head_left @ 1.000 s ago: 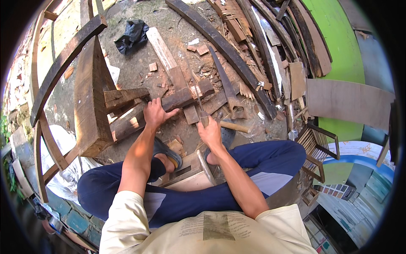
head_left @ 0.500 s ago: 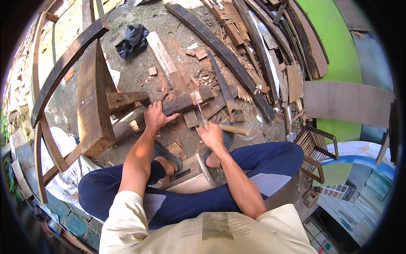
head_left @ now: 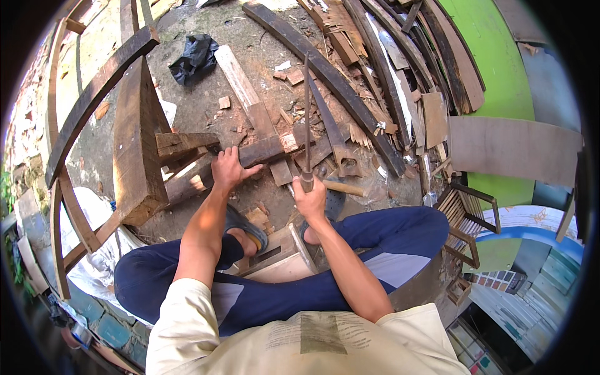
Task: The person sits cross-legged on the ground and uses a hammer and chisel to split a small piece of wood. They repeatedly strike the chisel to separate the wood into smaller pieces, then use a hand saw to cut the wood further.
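My left hand (head_left: 230,170) grips a dark squared wooden beam (head_left: 265,150), fingers over its far side and thumb stretched along it. The beam has a pale, freshly cut patch near its right end and rests across a lighter plank (head_left: 261,119). In my right hand (head_left: 310,199) is the handle of a machete (head_left: 307,119). Its long blade is raised, seen nearly edge-on, clear of the beam. A handsaw (head_left: 326,114) lies just beyond on the ground. Beside my right hand a light wooden tool handle (head_left: 345,188) sticks out; its head is hidden.
A heavy timber frame (head_left: 134,144) stands at the left, with a curved-looking beam (head_left: 100,94) across it. Stacked boards (head_left: 390,69) and a long dark beam (head_left: 325,81) lie at the right. Wood chips and a black plastic bag (head_left: 194,59) lie beyond. A slatted wooden piece (head_left: 465,219) stands right.
My right hand has lifted the machete off the pale cut, so its blade now points up and away. My left hand stays on the beam.
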Motion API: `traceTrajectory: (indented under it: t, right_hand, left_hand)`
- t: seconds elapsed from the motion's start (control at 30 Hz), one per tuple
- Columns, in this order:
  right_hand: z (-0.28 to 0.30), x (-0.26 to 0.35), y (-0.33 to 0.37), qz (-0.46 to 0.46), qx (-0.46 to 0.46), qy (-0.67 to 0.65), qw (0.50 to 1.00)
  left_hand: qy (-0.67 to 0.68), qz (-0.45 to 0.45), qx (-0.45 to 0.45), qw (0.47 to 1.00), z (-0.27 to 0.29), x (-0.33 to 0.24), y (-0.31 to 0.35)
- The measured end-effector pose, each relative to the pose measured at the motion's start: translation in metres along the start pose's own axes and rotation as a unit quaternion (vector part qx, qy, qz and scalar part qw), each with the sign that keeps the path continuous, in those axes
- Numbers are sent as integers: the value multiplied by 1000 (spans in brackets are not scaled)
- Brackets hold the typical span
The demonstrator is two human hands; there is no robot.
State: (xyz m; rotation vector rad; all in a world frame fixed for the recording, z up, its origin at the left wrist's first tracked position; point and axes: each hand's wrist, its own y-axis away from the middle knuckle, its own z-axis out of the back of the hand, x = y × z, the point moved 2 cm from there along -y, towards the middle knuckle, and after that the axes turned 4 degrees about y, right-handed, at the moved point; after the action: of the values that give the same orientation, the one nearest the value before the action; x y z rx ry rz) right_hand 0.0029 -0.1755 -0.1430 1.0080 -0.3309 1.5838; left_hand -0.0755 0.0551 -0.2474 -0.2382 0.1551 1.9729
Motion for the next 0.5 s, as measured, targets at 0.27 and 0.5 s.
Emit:
traceTrajectory:
  t: [0.27,0.5]
  right_hand:
    - [8,-10,-10,-140,184,253,939]
    - [110,48,3,-61,-6,220,973]
  left_hand:
    - [15,23,78,997,5,-2,-2]
    - [5,75,170,983,9,-13,1]
